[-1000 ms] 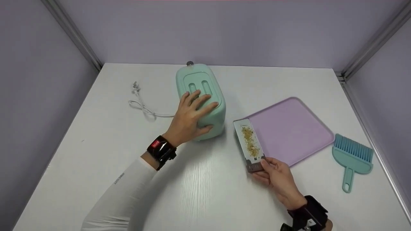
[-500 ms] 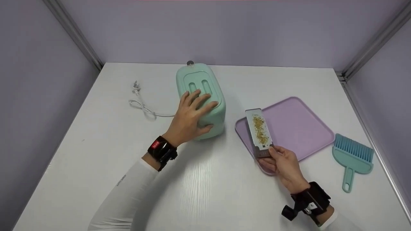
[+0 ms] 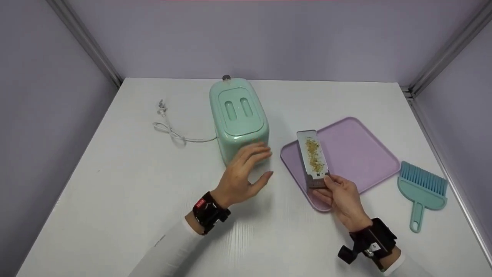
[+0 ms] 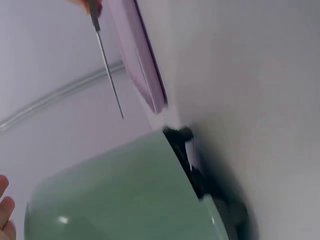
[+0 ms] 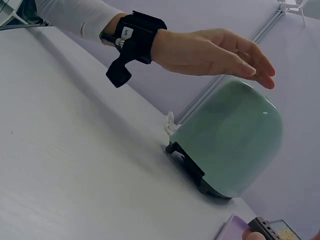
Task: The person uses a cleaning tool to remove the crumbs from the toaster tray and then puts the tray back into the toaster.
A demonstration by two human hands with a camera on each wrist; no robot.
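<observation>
My right hand [image 3: 342,200] pinches the dark end of a flat crumb tray [image 3: 305,152], thumb on top and fingers beneath. Golden-brown crumbs [image 3: 314,156] lie along its pale metal surface. The crumb tray is raised over the left part of a purple tray [image 3: 361,154]. In the left wrist view its thin metal edge [image 4: 111,77] shows side-on. A mint-green toaster [image 3: 242,111] stands upright at mid-table, its lid with two slot-shaped hollows in place. My left hand [image 3: 238,181] hovers by the toaster's near end, fingers loosely extended, holding nothing. The right wrist view shows this hand [image 5: 210,52] above the toaster's level.
A white cord [image 3: 173,132] with a plug lies looped left of the toaster. On the right, a teal hand brush [image 3: 423,188] lies beside the purple tray. Pale walls [image 3: 269,38] close off the back and sides of the white table [image 3: 115,184].
My left hand has come off the toaster's lid and moved back toward me. My right hand has carried the crumb tray up and rightward over the purple tray, then nearly stopped.
</observation>
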